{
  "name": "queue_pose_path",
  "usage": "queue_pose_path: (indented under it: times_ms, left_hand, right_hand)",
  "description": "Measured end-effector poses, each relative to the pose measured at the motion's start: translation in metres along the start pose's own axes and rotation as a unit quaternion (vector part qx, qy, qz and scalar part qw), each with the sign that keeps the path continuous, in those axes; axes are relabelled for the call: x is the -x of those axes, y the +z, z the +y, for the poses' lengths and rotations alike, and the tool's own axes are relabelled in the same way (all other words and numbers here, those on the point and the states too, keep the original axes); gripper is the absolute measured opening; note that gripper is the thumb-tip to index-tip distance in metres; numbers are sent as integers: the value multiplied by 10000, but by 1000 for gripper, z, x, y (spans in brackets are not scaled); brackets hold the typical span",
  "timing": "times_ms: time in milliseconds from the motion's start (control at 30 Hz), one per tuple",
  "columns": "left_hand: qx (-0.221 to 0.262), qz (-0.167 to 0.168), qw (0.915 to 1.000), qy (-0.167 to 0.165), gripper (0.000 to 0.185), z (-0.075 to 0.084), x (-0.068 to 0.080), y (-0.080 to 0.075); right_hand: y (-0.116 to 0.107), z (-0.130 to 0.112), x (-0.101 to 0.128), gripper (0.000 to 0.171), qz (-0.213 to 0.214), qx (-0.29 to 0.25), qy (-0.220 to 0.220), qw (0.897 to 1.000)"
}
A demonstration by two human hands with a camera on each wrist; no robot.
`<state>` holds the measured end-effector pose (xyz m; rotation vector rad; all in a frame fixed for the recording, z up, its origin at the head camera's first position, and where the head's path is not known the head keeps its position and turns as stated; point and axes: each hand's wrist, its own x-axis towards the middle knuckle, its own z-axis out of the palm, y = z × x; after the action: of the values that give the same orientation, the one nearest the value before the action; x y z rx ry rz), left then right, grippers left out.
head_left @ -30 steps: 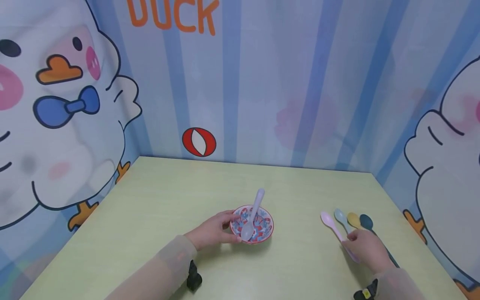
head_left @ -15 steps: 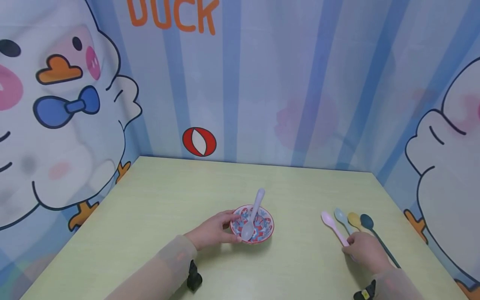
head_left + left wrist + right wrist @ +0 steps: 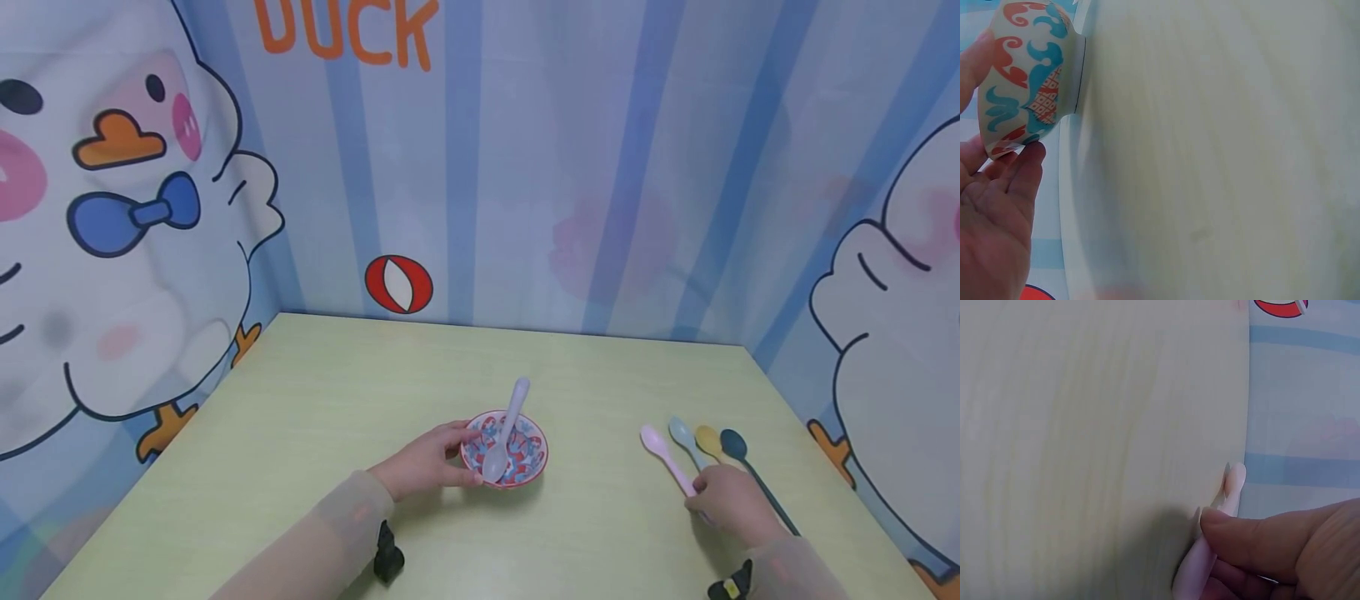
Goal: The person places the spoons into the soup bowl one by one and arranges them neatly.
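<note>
A small bowl [image 3: 517,454] with a red and blue pattern stands mid-table, a pale lilac spoon [image 3: 508,425] resting in it. My left hand [image 3: 427,462] holds the bowl's left side; in the left wrist view its fingertips [image 3: 1025,156] touch the bowl [image 3: 1029,75] under the rim. My right hand [image 3: 726,498] pinches the handle of a pink spoon [image 3: 663,457] lying on the table at the right. In the right wrist view the thumb [image 3: 1254,534] presses on the pink spoon [image 3: 1219,534].
Beside the pink spoon lie a light blue spoon [image 3: 684,437], a yellow spoon [image 3: 708,440] and a dark teal spoon [image 3: 742,458] in a row. The pale green table [image 3: 337,392] is walled by cartoon duck panels on three sides.
My right hand has closed its fingers on the pink spoon's handle and drawn slightly back. The left hand and bowl have not moved.
</note>
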<state>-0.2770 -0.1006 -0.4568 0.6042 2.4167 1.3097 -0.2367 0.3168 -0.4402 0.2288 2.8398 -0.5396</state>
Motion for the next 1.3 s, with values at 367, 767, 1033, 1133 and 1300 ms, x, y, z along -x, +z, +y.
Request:
queue_pose_path:
  times_ms: [367, 767, 1033, 1133, 1300]
  left_hand:
    - [-137, 61, 9999, 84, 75, -4, -2, 1]
    - [-128, 56, 9998, 119, 75, -3, -1, 1]
    - [-60, 32, 9999, 75, 75, -2, -1, 1]
    - [-58, 28, 10000, 68, 74, -1, 0, 0]
    - [-19, 19, 10000, 95, 75, -1, 1, 0]
  right_hand:
    - [3, 3, -3, 20, -61, -15, -122, 9999]
    - [5, 9, -7, 25, -179, -828, 195, 9962]
    - [3, 9, -5, 35, -280, -1834, 217, 9824]
    - [2, 8, -4, 38, -351, -2254, 248, 9733]
    - [1, 5, -2, 38, -424, -2714, 195, 9613]
